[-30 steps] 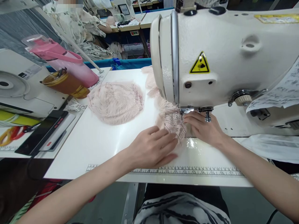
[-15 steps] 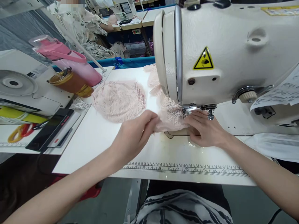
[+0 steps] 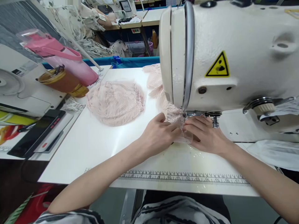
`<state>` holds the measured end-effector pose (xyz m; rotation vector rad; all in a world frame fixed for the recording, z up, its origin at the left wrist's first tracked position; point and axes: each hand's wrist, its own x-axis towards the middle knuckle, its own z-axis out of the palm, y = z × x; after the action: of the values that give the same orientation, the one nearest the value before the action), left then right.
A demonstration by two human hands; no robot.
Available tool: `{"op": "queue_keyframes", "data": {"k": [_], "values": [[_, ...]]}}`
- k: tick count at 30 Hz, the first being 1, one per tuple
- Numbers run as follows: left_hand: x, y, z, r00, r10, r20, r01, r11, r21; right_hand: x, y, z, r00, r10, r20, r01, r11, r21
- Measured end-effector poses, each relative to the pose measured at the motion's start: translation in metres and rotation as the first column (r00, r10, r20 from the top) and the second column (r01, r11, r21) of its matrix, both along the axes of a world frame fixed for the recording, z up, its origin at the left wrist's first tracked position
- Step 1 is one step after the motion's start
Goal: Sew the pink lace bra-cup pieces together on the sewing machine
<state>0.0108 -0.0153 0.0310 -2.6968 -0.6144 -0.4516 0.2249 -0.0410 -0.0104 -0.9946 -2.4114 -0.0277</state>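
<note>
With the left hand [image 3: 161, 135], grasping the near left side of a piece of lace [image 3: 171, 107], fingers bent over it, close to the metal foot [image 3: 195, 114] of a sewing machine [image 3: 238, 40]. With the right hand [image 3: 207, 135], touching the same lace from the right, fingers bent and partly hidden under the machine; cannot tell a firm hold from a light press there. Between both hands, bunches into a crumpled, see-through strip at the near end. From there, stretches toward the far left side of the machine. Looks pale pink and thin all along, full of tiny openings, with fine feathery lines, soft folds and a ruffled far end.

Can see to the left, spread on the white table [image 3: 98, 141] and apart from the left hand, a rounded pink piece [image 3: 116, 104] of similar pattern, wrinkled, with dark reddish stitching down the right side. Farther left, can make out a pink bottle [image 3: 67, 63] leaning behind a brown cup [image 3: 62, 81]. Along the near edge of the table, can see printed ruler marks [image 3: 187, 179], partly covered by the left forearm.
</note>
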Motion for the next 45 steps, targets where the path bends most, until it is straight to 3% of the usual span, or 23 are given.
{"op": "queue_keyframes", "data": {"k": [5, 9, 15, 27, 32, 38, 45], "values": [[0.001, -0.002, -0.001, 0.998, -0.014, 0.054, 0.014, 1.000, -0.002, -0.002, 0.000, -0.001, 1.000, 0.017, 0.011, -0.017, 1.000, 0.022], [0.001, -0.002, -0.017, 0.996, -0.007, 0.088, 0.015, 0.996, -0.091, -0.003, 0.000, 0.002, 1.000, 0.004, 0.021, -0.004, 1.000, 0.007], [-0.001, -0.002, -0.035, 0.999, 0.035, -0.038, -0.042, 0.977, -0.210, -0.003, -0.002, 0.003, 1.000, 0.003, 0.029, -0.003, 1.000, 0.009], [-0.006, 0.006, -0.029, 0.999, 0.022, -0.044, -0.036, 0.945, -0.324, -0.002, -0.006, -0.004, 0.999, 0.004, 0.051, -0.005, 1.000, 0.011], [-0.012, 0.016, -0.026, 0.997, -0.042, -0.057, 0.018, 0.931, -0.365, -0.008, -0.007, -0.005, 0.992, -0.001, 0.125, -0.011, 0.995, 0.095], [-0.015, 0.023, -0.023, 0.998, -0.068, 0.007, 0.066, 0.927, -0.369, -0.016, -0.007, -0.004, 0.993, -0.018, 0.120, -0.007, 0.979, 0.203], [-0.013, 0.024, -0.022, 0.998, -0.059, -0.008, 0.053, 0.941, -0.335, -0.016, -0.006, -0.006, 0.987, -0.072, 0.141, 0.042, 0.978, 0.205]]}}
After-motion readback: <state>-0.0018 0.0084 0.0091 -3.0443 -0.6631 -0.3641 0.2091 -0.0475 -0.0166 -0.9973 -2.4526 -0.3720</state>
